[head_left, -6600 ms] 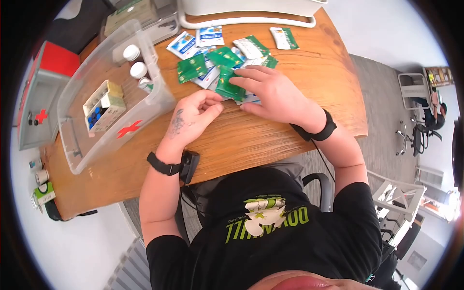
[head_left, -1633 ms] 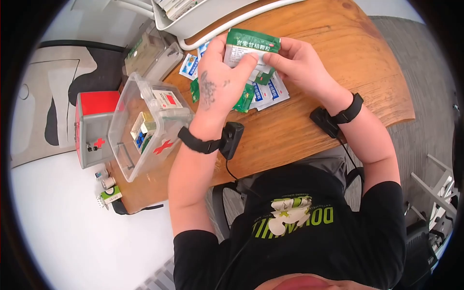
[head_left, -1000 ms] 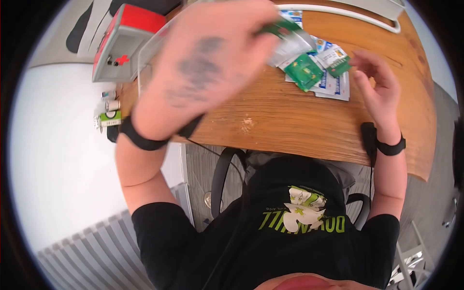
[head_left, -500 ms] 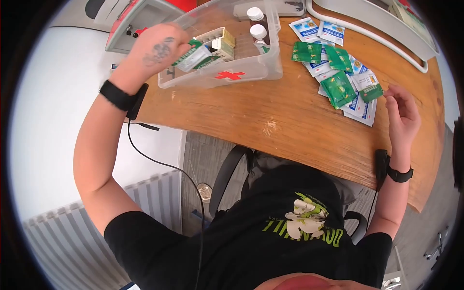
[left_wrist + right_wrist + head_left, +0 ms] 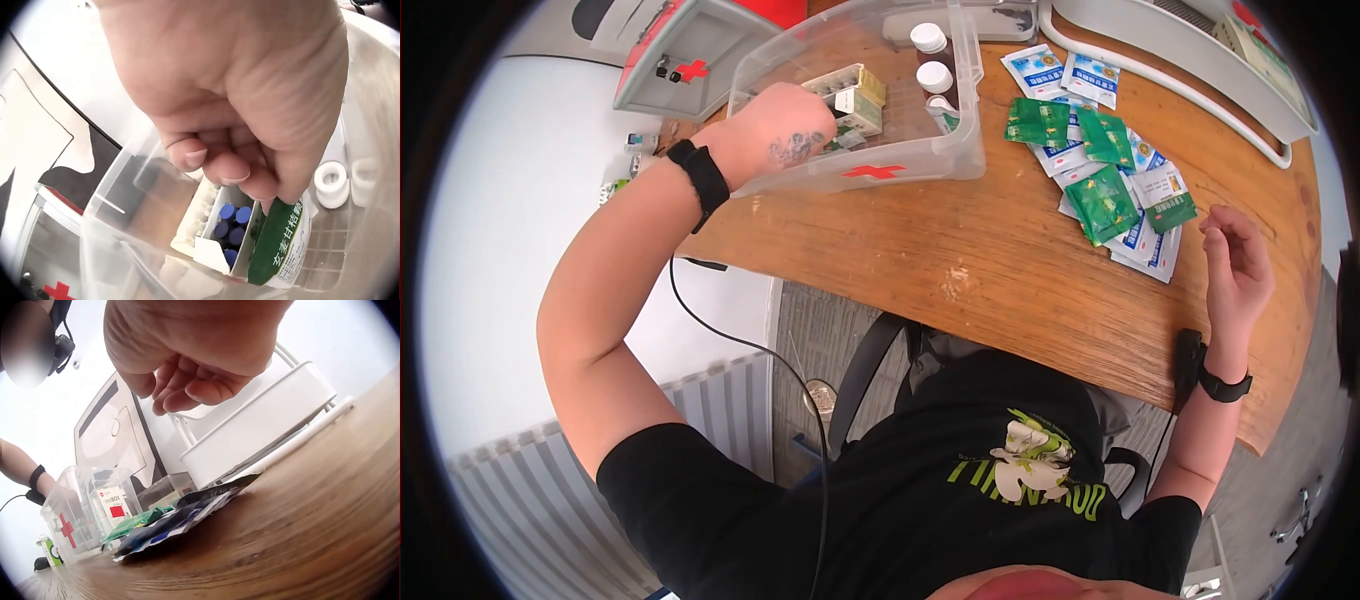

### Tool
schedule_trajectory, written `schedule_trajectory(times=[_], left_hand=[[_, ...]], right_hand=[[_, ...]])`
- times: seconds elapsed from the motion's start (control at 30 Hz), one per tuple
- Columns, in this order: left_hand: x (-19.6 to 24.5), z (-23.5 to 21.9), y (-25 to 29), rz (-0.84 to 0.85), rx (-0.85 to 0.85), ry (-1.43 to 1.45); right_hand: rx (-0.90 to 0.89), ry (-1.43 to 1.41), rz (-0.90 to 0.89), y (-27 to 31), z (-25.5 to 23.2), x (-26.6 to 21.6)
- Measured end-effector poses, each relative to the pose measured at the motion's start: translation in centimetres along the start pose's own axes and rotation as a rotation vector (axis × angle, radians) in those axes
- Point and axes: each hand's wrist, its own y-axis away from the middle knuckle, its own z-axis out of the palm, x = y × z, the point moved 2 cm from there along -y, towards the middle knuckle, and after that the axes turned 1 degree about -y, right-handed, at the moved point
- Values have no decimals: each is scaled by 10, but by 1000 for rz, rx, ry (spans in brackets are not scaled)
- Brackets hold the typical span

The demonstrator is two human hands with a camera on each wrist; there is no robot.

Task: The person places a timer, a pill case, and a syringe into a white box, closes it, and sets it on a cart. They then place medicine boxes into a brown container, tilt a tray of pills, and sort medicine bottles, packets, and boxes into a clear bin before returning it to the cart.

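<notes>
My left hand [image 5: 788, 132] reaches down inside a clear plastic box [image 5: 925, 165] with a red cross on its wall. In the left wrist view its thumb and fingers pinch a green-and-white granule sachet [image 5: 278, 253], upright beside an open carton of blue-capped vials [image 5: 232, 226]. From the head view the hand mostly hides this sachet. My right hand [image 5: 1238, 265] hovers at the right of a heap of sachets, its fingers loosely curled around nothing. Nearest to it is a white-and-green sachet [image 5: 1168, 200]; green packets [image 5: 1100, 203] and blue-and-white sachets [image 5: 1037, 70] make up the heap.
Two white-capped bottles [image 5: 932, 78] stand in the box's right part. Behind it is a red-and-grey first-aid case [image 5: 700, 60]. A white rack [image 5: 1170, 70] borders the back of the wooden table [image 5: 880, 230]. A cable [image 5: 735, 338] hangs from my left wrist.
Both hands held a green-and-white sachet over the heap; the right let go. My left hand carried the sachet leftward and lowered it into the box. Earlier, both hands were at the heap.
</notes>
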Motion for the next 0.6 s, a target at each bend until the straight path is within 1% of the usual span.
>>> schedule_trajectory(times=[0.13, 0.23, 0.43, 0.6], left_hand=[[1, 6, -4, -20, -46, 20], [-2, 10, -6, -2, -7, -11], [-4, 13, -11, 65, 2, -109], [-3, 14, -13, 39, 66, -68]], right_hand=[[-3, 10, 4, 0, 2, -3], [-12, 22, 8, -1, 2, -2], [-9, 16, 28, -3, 3, 1], [-27, 27, 40, -2, 2, 1]])
